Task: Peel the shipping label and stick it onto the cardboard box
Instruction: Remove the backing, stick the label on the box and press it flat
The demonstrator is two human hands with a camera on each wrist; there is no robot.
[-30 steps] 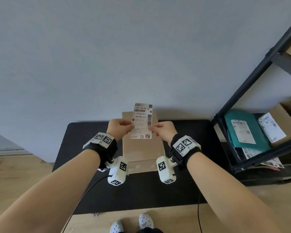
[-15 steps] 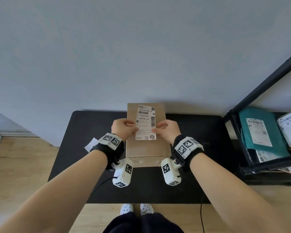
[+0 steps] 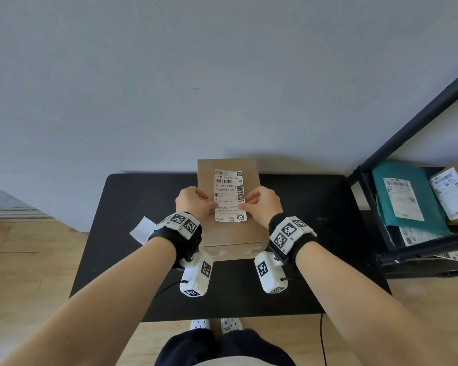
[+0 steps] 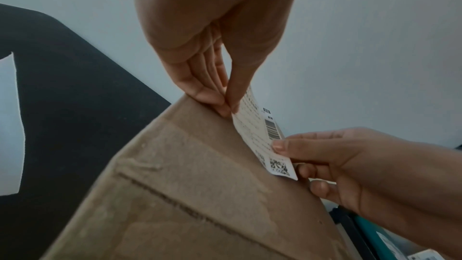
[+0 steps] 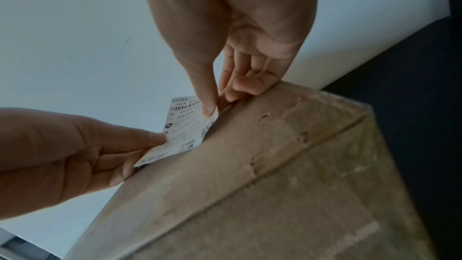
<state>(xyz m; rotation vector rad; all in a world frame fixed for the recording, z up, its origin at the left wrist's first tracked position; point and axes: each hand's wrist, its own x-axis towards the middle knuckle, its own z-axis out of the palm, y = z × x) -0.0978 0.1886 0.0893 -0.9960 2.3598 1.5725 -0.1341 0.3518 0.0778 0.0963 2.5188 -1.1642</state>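
Fingers and thumb of the left hand (image 3: 193, 204) pinch the left edge of the label (image 3: 230, 198); in the left wrist view its thumb and fingertips (image 4: 220, 104) meet on the paper just above the box (image 3: 230, 228). Opposite, the right hand (image 3: 263, 204) pinches the right edge, thumb on the printed face and fingers curled beneath, as the right wrist view shows with the label (image 5: 186, 131) caught between them.

White and taller than wide, the label carries a barcode near the top, a second barcode running down the right side, lines of small print, and a QR code at the lower right corner. It is held over the top of the box, toward the far half. Its near corners are raised off the cardboard in both wrist views; whether the far end touches the box cannot be told.

Plain brown, the box stands on a black table (image 3: 315, 207) against the wall, with a seam across its top and pale patches of worn tape. Most of the print is too small to read. A white sheet (image 3: 142, 229) on the table is partly hidden behind the left wrist. At right a shelf (image 3: 381, 233) is cut off by the frame, holding a teal mailer (image 3: 428, 204) and other labelled parcels.
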